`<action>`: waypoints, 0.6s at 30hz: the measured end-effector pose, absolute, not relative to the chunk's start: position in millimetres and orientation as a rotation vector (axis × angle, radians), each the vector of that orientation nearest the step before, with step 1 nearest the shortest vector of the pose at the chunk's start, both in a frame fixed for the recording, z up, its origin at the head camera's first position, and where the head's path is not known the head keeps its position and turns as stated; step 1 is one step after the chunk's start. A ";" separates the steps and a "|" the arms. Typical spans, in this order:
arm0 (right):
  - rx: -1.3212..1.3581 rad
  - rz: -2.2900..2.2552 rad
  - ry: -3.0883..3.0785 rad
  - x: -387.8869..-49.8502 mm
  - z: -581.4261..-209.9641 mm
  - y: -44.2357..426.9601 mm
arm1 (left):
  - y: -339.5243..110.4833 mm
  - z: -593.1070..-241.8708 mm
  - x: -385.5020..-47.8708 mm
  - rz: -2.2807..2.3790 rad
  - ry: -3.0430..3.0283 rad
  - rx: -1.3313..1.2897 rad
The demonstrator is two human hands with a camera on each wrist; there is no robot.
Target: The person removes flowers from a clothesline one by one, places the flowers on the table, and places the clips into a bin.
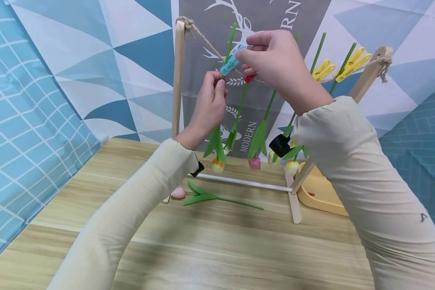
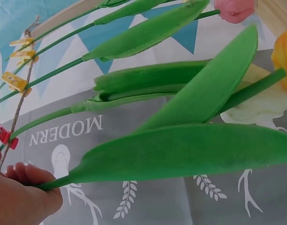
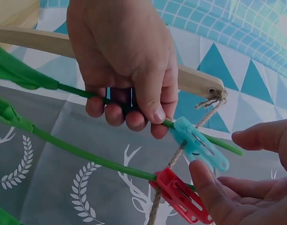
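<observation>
My left hand (image 1: 211, 98) pinches the green stem of an artificial tulip (image 3: 70, 90) just below the twine. The tulip hangs head down, its yellow-orange bloom (image 1: 218, 165) lowest. A light blue clothespin (image 3: 195, 143) clips that stem to the twine (image 3: 176, 157). Beside it is my right hand (image 1: 279, 60); in the right wrist view its thumb stands apart from the clothespin, while another fingertip is at its edge. A red clothespin (image 3: 177, 192) holds the neighbouring stem. Farther along, yellow clothespins (image 2: 14, 81) hold more upside-down tulips.
The twine runs between two wooden posts (image 1: 179, 80) joined by a white bar (image 1: 243, 182) near the tabletop. A pink tulip (image 1: 178, 192) lies on the wooden table (image 1: 217, 249) in front. A yellow tray (image 1: 322, 193) stands at the right post's foot.
</observation>
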State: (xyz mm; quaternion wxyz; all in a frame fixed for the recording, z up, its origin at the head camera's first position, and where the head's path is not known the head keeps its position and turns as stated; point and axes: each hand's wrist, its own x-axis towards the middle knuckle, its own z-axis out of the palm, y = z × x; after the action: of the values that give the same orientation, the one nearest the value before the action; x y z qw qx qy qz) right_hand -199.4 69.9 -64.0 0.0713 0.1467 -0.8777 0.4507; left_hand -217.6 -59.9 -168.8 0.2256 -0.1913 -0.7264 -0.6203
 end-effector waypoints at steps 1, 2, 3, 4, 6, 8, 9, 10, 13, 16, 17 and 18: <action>0.439 1.334 -2.657 -199.7 -63.4 69.5 | -59.9 -168.4 -216.6 -1.712 -2.004 -0.529; 0.437 1.317 -2.672 -200.2 -62.7 69.3 | -59.8 -167.9 -215.5 -1.714 -2.005 -0.527; 0.434 1.304 -2.686 -200.5 -62.1 69.2 | -59.9 -167.9 -215.0 -1.709 -2.004 -0.530; 0.433 1.299 -2.694 -201.0 -61.4 69.4 | -59.5 -167.9 -215.0 -1.712 -2.001 -0.531; 0.432 1.306 -2.701 -201.5 -60.6 69.4 | -59.0 -168.5 -215.1 -1.721 -1.987 -0.538; 0.436 1.320 -2.704 -201.8 -60.4 68.8 | -58.3 -169.4 -215.8 -1.732 -1.962 -0.550; 0.439 1.327 -2.704 -201.7 -60.6 68.4 | -58.0 -169.9 -216.4 -1.733 -1.950 -0.561; 0.439 1.335 -2.703 -201.8 -60.9 68.1 | -57.5 -170.2 -216.9 -1.743 -1.940 -0.563; 0.439 1.343 -2.694 -201.3 -61.9 67.8 | -56.6 -171.0 -218.3 -1.758 -1.920 -0.580; 0.431 1.374 -2.669 -201.6 -61.7 68.6 | -57.1 -171.7 -218.8 -1.764 -1.923 -0.581; 0.428 1.399 -2.655 -201.7 -61.4 69.1 | -57.5 -171.9 -218.6 -1.762 -1.927 -0.580; 0.425 1.430 -2.641 -202.3 -61.1 69.8 | -57.8 -172.0 -218.3 -1.764 -1.930 -0.577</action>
State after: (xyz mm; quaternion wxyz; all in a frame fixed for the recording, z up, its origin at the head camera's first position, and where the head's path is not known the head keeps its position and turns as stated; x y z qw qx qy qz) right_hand -202.3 69.8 -61.1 0.0540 0.1400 -0.8694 0.4708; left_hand -218.3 -57.8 -172.0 0.2300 -0.2097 -0.7014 -0.6412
